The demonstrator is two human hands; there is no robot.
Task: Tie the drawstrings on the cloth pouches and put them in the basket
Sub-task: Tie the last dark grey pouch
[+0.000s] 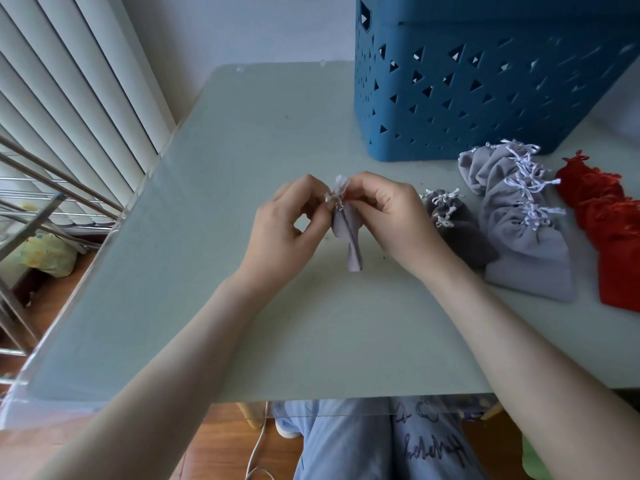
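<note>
A home: window blinds [69,98], drying rack [52,183], wooden floor [225,441].

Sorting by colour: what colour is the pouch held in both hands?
The pouch is light grey, its drawstring white; head view shows it best.

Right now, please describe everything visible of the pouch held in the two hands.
The pouch is pale grey cloth, creased lengthwise, hanging upright with its gathered mouth on top. White drawstrings bunch at the mouth. The left hand and right hand pinch it there; its bottom end hangs over the table.
</note>
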